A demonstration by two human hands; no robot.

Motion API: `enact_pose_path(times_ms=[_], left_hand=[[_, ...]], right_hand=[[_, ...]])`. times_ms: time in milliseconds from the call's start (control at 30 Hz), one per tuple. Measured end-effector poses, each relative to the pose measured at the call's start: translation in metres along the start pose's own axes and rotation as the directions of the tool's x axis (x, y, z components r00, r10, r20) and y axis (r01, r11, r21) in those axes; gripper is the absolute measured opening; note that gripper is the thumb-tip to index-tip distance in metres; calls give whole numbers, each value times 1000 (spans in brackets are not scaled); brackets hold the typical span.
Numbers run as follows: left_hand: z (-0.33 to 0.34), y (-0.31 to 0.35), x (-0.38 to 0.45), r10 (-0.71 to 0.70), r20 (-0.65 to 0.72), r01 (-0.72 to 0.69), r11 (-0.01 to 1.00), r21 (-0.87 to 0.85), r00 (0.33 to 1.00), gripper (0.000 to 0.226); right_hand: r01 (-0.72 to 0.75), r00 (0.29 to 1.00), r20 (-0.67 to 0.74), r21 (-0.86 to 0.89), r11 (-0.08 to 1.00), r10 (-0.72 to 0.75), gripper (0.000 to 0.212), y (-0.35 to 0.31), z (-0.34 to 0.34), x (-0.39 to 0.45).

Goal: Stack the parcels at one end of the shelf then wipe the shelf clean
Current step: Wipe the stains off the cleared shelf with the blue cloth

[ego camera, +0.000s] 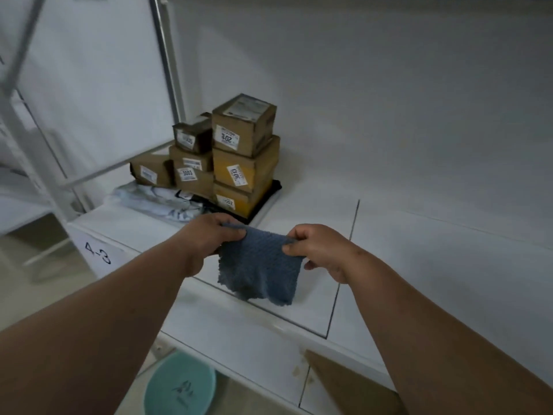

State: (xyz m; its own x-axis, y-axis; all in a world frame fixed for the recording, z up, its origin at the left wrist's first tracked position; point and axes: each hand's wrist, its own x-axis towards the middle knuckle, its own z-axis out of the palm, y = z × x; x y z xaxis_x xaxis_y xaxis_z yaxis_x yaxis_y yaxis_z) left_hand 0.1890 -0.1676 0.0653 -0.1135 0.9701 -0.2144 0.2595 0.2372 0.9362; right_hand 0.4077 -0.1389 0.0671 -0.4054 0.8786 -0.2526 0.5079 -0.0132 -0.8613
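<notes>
Hands (pixel 209 238) (pixel 320 250) pinch cloth (pixel 260 265), hiding its top corners.

Dim, flat, cool light with soft shadows and no glare. Wide-angle bending at the edges; motion blur toward 10 o'clock.

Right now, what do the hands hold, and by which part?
Both hold the blue cloth by its upper corners: left hand pinches the left one, right hand the right.

We see two bare forearms, no sleeves reaching the wrists. Left hand (pixel 209 238) and right hand (pixel 320 250) ungloved; no rings, watch or bands in view. Small dark marks near the right wrist.
</notes>
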Motion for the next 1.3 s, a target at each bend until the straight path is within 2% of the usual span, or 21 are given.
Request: enact_pose_path(times_ms=[100, 333, 467, 600, 700, 767, 833, 900, 967, 1067, 1167, 1233, 1300], left_hand=[[-29, -6, 7, 2, -58, 3, 996, 87, 998, 9], [-64, -1, 58, 37, -205, -6, 989, 147, 978, 6], [-80, 11, 99, 51, -265, -36, 998, 60, 963, 6], [-105, 17, 134, 179, -290, -175, 984, 38, 940, 7], [-122, 9, 153, 162, -222, -154, 987, 55, 962, 8], [-130, -6, 161, 68, -118, -53, 991, 125, 991, 2], [-135, -28, 168, -45, 21, 39, 970, 238, 999, 7], [-141, -51, 174, -168, 166, 91, 914, 395, 972, 8], [-144, -66, 180, -240, 253, 94, 873, 479, 937, 7], [-156, -69, 198, -254, 314, 56, 850, 524, 915, 7], [-160, -61, 212, -274, 357, 40, 838, 544, 893, 9], [-159, -58, 216, -247, 364, 12, 841, 541, 898, 5], [-156, -57, 219, -187, 337, -14, 858, 514, 923, 2]], right_hand=[[12, 1000, 23, -139, 990, -9, 1, -19, 18, 22], [99, 993, -54, -169, 981, -109, 8, -43, 35, 84], [113, 983, -131, -100, 989, -126, 9, -63, 30, 126], [194, 951, -238, -37, 980, -198, 5, -81, 29, 161], [225, 938, -247, -95, 970, -242, 9, -76, 40, 176], [175, 953, -206, -215, 961, -220, 14, -62, 56, 182], [97, 980, -139, -306, 947, -146, 17, -44, 76, 187], [14, 997, -69, -343, 939, -40, 20, -28, 100, 190], [-44, 999, -16, -391, 919, 41, 23, -20, 113, 187], [-147, 989, -80, -333, 931, 127, 25, -27, 123, 187], [-255, 964, -121, -164, 953, 237, 23, -35, 129, 188], [-294, 945, -179, -111, 949, 272, 20, -36, 133, 190], [-301, 919, -296, -94, 949, 262, 22, -34, 135, 196]])
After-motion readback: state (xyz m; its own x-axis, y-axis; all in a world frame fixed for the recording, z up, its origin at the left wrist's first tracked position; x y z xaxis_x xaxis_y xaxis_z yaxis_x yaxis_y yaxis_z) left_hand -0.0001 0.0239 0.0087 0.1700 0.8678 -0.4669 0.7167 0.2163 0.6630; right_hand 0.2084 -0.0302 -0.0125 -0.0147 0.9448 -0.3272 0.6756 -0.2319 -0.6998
